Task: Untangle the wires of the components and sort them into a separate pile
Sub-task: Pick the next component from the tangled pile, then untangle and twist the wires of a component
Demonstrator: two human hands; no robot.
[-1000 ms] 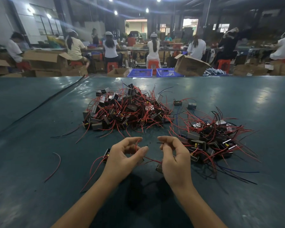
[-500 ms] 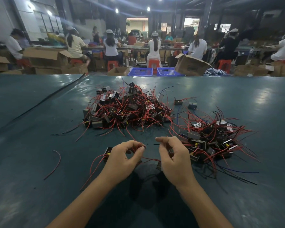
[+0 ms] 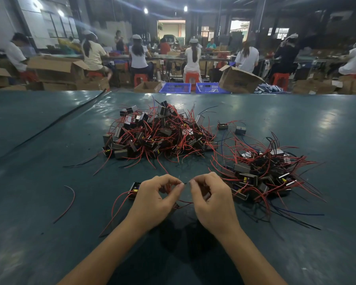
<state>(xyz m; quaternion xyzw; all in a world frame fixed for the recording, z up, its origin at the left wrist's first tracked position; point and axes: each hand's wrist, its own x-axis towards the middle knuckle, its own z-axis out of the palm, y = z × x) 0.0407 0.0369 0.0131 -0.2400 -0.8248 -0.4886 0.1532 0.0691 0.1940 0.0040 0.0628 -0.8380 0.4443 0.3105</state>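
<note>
Wired component [image 3: 134, 190]: small dark block with red leads, lying on the bench [image 3: 39, 171] against the outer side of the left grip, at its 9 o'clock. The leads trail toward 7 o'clock and under the palm. Left grip [image 3: 154, 202]: thumb and forefinger pinched on a thin dark wire end [image 3: 185, 183]. Right grip [image 3: 214, 202]: fingers curled, pinching the same wire end from the 3 o'clock side, its fingertips nearly meeting the left's. Large tangled pile [image 3: 158, 136]: at 12 o'clock, dense, with blocks and red leads interlocked. Second pile [image 3: 263, 173]: at 2 o'clock, just beside the right grip and looser; probably the sorted lot, though this is a judgement. Two stray components [image 3: 222, 126]: at 1 o'clock, between the piles. Loose red wire [image 3: 69, 202]: at 9 o'clock, well apart. Step in hand: apparently freeing one unit's leads, and the size of the big pile suggests the task is far from done. Next move calls for drawing the pinched lead clear without snagging its neighbours, then laying the unit on the 2 o'clock pile.
</note>
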